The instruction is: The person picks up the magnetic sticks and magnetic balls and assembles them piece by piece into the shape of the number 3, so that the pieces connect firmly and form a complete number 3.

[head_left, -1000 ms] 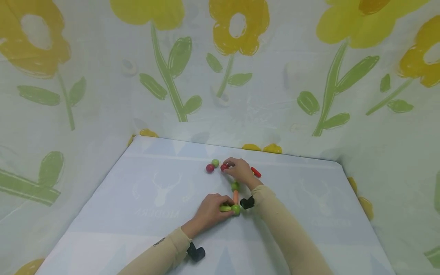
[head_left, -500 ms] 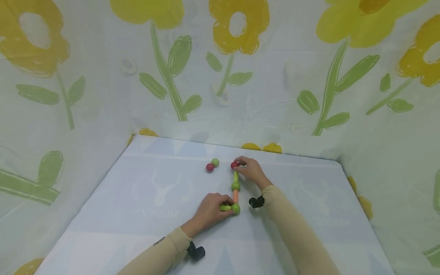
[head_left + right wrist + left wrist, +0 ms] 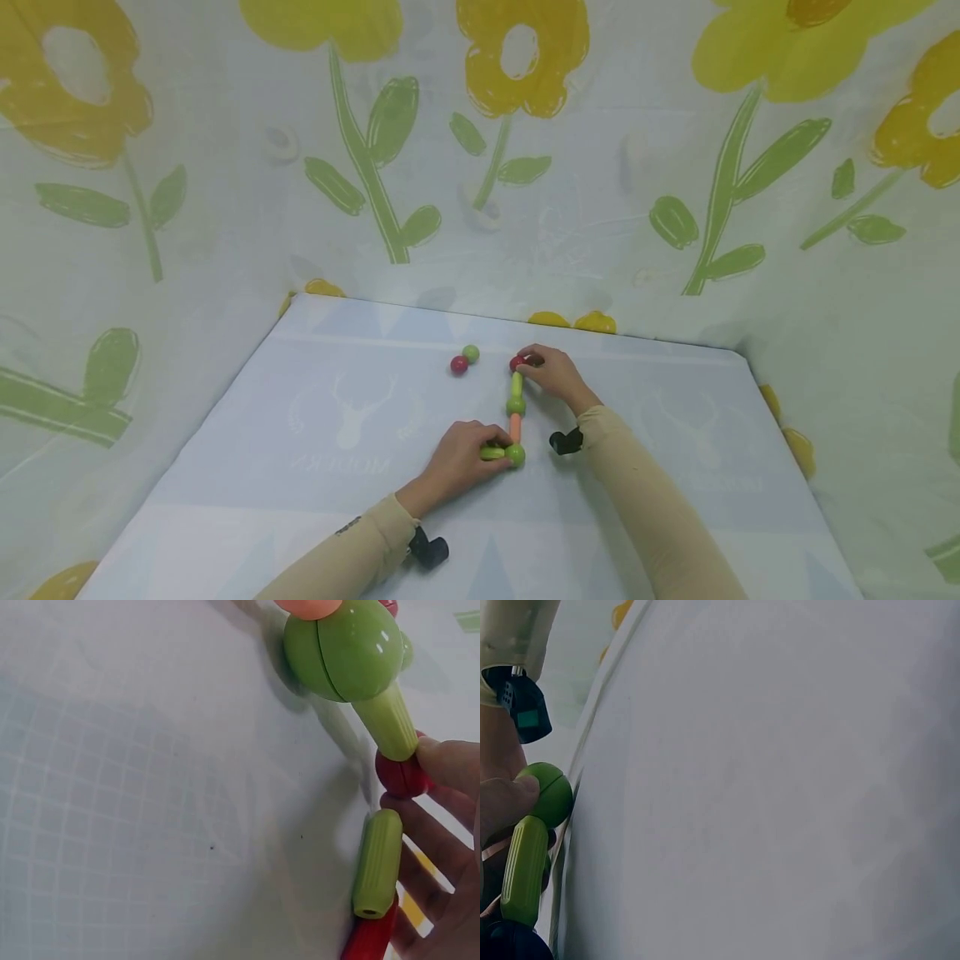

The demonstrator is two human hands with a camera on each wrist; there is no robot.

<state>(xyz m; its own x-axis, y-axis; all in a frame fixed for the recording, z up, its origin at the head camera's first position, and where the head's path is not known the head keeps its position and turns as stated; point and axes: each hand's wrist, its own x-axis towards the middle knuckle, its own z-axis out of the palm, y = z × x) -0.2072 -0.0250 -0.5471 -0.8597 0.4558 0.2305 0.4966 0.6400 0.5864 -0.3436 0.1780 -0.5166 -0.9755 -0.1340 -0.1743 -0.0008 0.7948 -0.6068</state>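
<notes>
Head view: I read the step as chain assembly on the counter (image 3: 300, 467). Left hand (image 3: 453, 462) fingers grasp the near green ball (image 3: 514, 454); right hand (image 3: 551, 375) fingers pinch the red ball (image 3: 517, 363) at the green rod (image 3: 516, 385) end. Next move calls for seating that joint squarely.

table (image 3: 315, 500): pale blue cloth, faint deer print | 2 loose balls at far side: 1 red ball (image 3: 459, 364) touching 1 green ball (image 3: 470, 353) | backdrop (image 3: 225, 167): yellow flowers, green stems
</notes>
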